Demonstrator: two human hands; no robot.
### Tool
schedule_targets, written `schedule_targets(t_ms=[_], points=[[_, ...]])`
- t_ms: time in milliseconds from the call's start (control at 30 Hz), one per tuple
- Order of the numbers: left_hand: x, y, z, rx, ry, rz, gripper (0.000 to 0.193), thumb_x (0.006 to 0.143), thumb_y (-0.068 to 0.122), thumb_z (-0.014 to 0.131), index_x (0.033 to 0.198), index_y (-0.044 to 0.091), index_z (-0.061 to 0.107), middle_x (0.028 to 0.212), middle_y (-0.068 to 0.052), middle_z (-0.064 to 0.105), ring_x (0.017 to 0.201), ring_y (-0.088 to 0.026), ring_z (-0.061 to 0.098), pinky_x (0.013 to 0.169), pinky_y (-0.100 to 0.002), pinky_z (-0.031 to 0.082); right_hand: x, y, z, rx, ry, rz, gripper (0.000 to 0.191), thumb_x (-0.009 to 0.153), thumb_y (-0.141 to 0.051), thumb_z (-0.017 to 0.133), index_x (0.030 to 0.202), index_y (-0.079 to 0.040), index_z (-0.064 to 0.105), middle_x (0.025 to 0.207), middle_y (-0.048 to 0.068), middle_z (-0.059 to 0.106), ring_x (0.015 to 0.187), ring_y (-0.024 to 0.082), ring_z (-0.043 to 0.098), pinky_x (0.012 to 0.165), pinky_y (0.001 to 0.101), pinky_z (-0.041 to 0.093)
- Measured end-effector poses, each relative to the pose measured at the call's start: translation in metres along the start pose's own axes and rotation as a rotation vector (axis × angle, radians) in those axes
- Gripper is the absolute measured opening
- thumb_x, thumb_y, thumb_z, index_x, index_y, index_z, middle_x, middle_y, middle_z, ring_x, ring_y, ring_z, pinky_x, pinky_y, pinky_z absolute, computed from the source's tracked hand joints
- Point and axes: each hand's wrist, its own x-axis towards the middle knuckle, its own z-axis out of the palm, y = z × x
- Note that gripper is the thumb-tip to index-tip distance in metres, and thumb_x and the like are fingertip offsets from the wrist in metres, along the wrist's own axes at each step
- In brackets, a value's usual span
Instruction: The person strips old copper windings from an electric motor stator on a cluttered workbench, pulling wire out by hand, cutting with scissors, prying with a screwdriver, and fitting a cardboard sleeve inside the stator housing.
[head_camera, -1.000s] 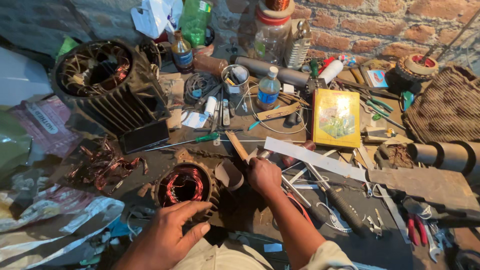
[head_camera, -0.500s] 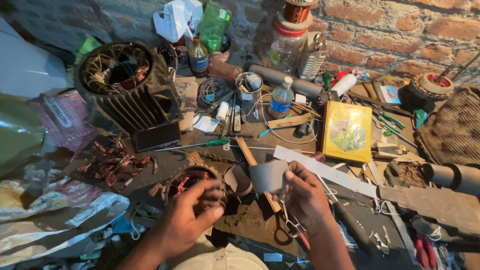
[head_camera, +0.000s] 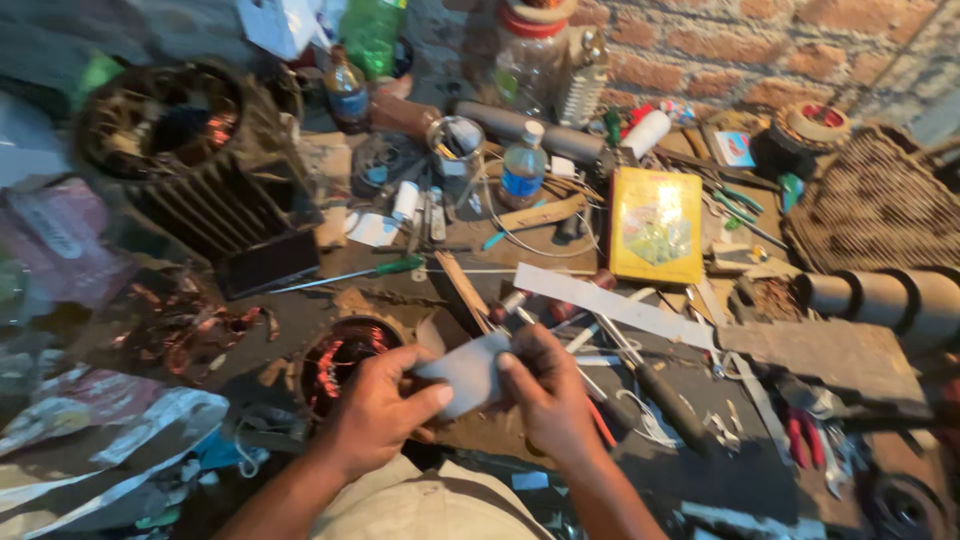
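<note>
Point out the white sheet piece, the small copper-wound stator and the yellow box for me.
white sheet piece (head_camera: 468, 372), head view, middle of its face.
small copper-wound stator (head_camera: 335, 360), head view, copper windings inside.
yellow box (head_camera: 656, 225), head view, centre of lid.

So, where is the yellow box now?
In the head view, the yellow box lies flat right of centre, beyond the right hand, just right of the small plastic bottle.
</note>
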Motion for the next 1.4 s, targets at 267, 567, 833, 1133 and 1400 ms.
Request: schedule_targets(t_ms=[267, 567, 833, 1133, 1400], points=[[-0.004, 0.008, -0.028, 0.260, 0.190, -0.025, 0.023, 0.089, 0.010, 0.067, 0.110, 0.003, 0.070, 0.078, -0.008, 0.074, 0.053, -0.012, 0.069, 0.043, -0.027, 0.051, -0.011, 0.026, -0.053, -0.785, 0.090, 0.023, 0.016, 0.092, -0.013, 0.069, 0.103, -0.003, 0.062, 0.090, 0.015, 0.071, 0.080, 0.030, 0.068, 0.071, 0.0386, 0.058], [0.005, 0.021, -0.049, 0.279, 0.203, 0.016, 0.030, 0.093, 0.018, 0.064, 0.117, 0.001, 0.069, 0.077, -0.007, 0.076, 0.063, -0.010, 0.070, 0.050, -0.026, 0.053, -0.028, 0.092, -0.115, -1.451, 0.018, 0.201, 0.047, 0.079, -0.023, 0.073, 0.120, -0.010, 0.056, 0.118, 0.018, 0.065, 0.103, 0.044, 0.063, 0.081, 0.0526, 0.054], [0.031, 0.038, -0.056, 0.310, 0.066, 0.243, 0.024, 0.096, 0.015, 0.065, 0.106, -0.005, 0.071, 0.084, -0.007, 0.074, 0.071, -0.009, 0.069, 0.054, -0.028, 0.058, 0.001, 0.089, -0.132, -1.690, -0.075, 0.352, 0.046, 0.075, -0.032, 0.074, 0.116, -0.013, 0.063, 0.093, 0.016, 0.073, 0.089, 0.041, 0.071, 0.075, 0.0519, 0.057], [0.083, 0.070, -0.058, 0.213, 0.111, 0.080, 0.025, 0.093, 0.014, 0.063, 0.113, -0.002, 0.068, 0.079, -0.013, 0.076, 0.062, -0.019, 0.076, 0.048, -0.028, 0.057, -0.039, 0.095, -0.136, -0.526, -0.042, 0.234, 0.032, 0.075, -0.015, 0.086, 0.099, 0.002, 0.074, 0.083, 0.006, 0.076, 0.079, 0.016, 0.075, 0.073, 0.0347, 0.060], [0.115, 0.090, -0.035, 0.165, 0.015, 0.148, 0.027, 0.096, 0.015, 0.060, 0.114, -0.004, 0.065, 0.082, -0.015, 0.077, 0.065, -0.020, 0.077, 0.049, -0.029, 0.058, -0.060, 0.105, -0.113, -0.225, -0.172, 0.147, 0.048, 0.075, -0.021, 0.090, 0.105, 0.009, 0.069, 0.081, 0.010, 0.074, 0.077, 0.018, 0.074, 0.072, 0.0344, 0.059]])
